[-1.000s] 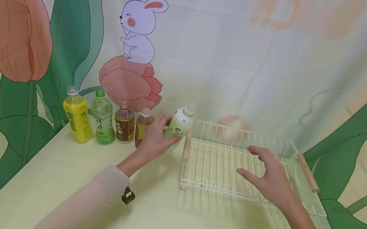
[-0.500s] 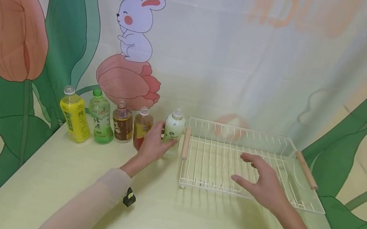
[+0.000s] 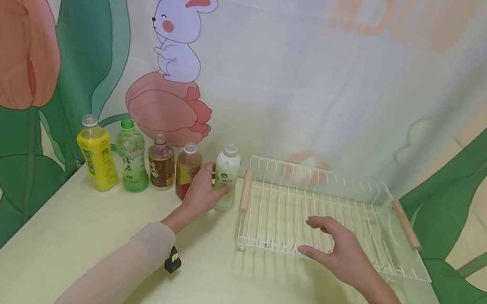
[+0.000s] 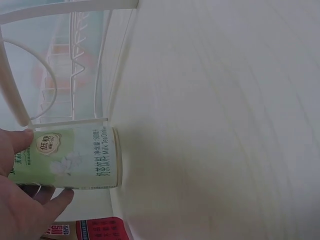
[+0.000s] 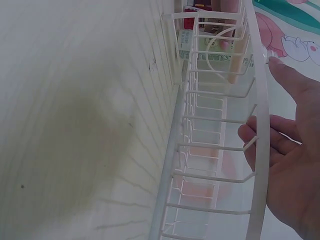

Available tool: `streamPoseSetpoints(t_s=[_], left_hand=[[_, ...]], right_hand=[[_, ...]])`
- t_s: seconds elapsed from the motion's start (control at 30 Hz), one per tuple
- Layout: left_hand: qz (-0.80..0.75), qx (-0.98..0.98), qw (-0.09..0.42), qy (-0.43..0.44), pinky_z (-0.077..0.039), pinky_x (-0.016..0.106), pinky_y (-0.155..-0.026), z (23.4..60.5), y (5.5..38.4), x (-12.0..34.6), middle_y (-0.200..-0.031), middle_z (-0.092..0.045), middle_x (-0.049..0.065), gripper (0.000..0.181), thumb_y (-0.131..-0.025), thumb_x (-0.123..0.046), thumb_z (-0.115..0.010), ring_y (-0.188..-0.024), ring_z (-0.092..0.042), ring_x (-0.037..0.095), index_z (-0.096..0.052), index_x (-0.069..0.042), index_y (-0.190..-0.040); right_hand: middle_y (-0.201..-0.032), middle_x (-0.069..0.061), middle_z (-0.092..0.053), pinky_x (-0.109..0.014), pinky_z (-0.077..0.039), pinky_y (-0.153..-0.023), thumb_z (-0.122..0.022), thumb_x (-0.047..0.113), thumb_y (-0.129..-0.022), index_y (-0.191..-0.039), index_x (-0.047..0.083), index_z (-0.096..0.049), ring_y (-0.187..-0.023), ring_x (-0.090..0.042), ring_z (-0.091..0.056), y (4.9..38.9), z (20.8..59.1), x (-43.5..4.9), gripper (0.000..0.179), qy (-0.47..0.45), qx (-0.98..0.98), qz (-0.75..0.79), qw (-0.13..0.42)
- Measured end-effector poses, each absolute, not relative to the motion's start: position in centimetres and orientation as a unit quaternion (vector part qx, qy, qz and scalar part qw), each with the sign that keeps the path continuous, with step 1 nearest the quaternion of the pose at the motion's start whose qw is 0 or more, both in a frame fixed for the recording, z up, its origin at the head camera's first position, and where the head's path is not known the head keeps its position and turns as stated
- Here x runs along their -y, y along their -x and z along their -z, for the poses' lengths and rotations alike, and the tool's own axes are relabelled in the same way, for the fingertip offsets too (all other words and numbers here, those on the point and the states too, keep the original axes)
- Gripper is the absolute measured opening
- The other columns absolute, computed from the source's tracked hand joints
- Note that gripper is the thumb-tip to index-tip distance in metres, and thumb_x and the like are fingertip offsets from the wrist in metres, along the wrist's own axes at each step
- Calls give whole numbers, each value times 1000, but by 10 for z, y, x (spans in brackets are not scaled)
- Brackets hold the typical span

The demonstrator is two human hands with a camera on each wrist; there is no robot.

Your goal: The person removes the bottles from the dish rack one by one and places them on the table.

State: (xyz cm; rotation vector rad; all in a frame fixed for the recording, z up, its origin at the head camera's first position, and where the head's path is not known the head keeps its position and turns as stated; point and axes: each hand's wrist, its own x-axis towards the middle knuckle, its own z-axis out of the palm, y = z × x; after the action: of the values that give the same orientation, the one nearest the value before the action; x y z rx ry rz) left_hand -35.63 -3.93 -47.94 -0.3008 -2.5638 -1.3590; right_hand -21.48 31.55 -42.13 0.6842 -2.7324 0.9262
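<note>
My left hand grips a pale green milk tea bottle with a whitish cap. The bottle stands upright at the right end of a row of bottles. In the left wrist view the thumb and fingers wrap the upper part of the milk tea bottle, and its base meets the table. Over the front of a white wire dish rack, my right hand hovers with thumb and fingers spread apart, holding nothing. The right wrist view shows the right hand beside the rack's rim.
Left of the milk tea bottle stand an amber drink bottle, a brown-labelled bottle, a green tea bottle and a yellow bottle. The rack has wooden handles at both ends. A printed curtain hangs behind the table.
The milk tea bottle has come down and left from a tilted position beside the rack's left handle to upright on the table. My right hand has shifted slightly left and down.
</note>
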Motion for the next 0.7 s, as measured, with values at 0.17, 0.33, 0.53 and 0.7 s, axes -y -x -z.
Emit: streamPoseSetpoints(t_s=[0.17, 0.33, 0.53, 0.7], left_hand=[[454, 881, 99, 86, -50, 49, -111, 476, 358, 39, -144, -53, 17, 72, -99, -28, -78, -134, -56, 34, -40, -1, -153], [434, 893, 89, 75, -49, 51, -112, 474, 360, 38, -143, -55, 17, 70, -100, -32, -77, -133, -56, 34, -41, -2, -152], [404, 910, 62, 75, -47, 51, -114, 479, 358, 39, -143, -56, 20, 69, -100, -35, -76, -134, -56, 36, -44, 2, -149], [382, 920, 20, 89, -44, 54, -116, 479, 348, 40, -146, -53, 26, 81, -96, -30, -81, -136, -54, 40, -38, 8, -154]], right_hand=[[-133, -6, -71, -56, -56, -99, -87, 39, -90, -139, 9, -65, -119, -32, -67, 213, 424, -315, 61, -227, 919, -312, 77], [-130, -6, -72, -56, -56, -98, -86, 36, -91, -137, 7, -66, -117, -33, -69, 214, 425, -314, 58, -237, 914, -319, 77], [-130, -4, -72, -53, -58, -96, -87, 37, -90, -137, 8, -66, -115, -31, -69, 209, 424, -312, 59, -233, 918, -314, 68], [-132, -5, -71, -54, -58, -96, -84, 39, -92, -138, 9, -65, -116, -31, -68, 204, 423, -311, 58, -240, 920, -306, 52]])
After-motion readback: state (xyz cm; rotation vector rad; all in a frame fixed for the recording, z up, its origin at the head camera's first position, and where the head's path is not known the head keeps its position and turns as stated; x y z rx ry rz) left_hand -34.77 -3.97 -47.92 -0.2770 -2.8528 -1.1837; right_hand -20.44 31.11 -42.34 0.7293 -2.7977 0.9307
